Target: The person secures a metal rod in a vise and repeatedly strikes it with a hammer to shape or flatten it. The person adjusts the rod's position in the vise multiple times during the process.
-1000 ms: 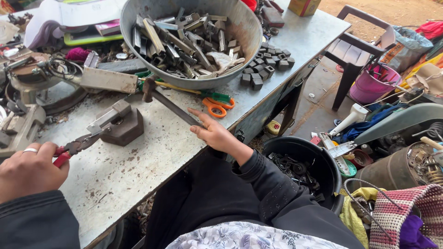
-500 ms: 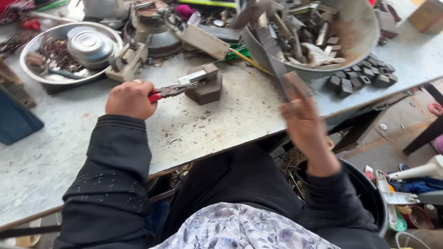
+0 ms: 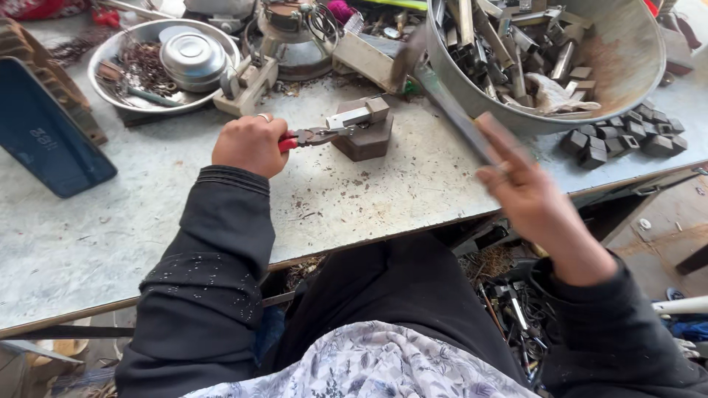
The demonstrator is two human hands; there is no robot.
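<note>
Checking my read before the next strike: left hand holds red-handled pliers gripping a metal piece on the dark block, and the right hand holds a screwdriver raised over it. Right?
Not quite. In the head view the right hand holds a hammer, blurred and raised, not a screwdriver. The rest stands: the left hand holds red-handled pliers gripping a metal piece on the dark block.

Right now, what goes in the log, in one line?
left hand: grips red-handled pliers on metal piece | right hand: hammer raised, blurred | block: on table

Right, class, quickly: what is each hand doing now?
Left hand: closed on red-handled metal pliers.
Right hand: closed on raised, blurred hammer handle.
</note>
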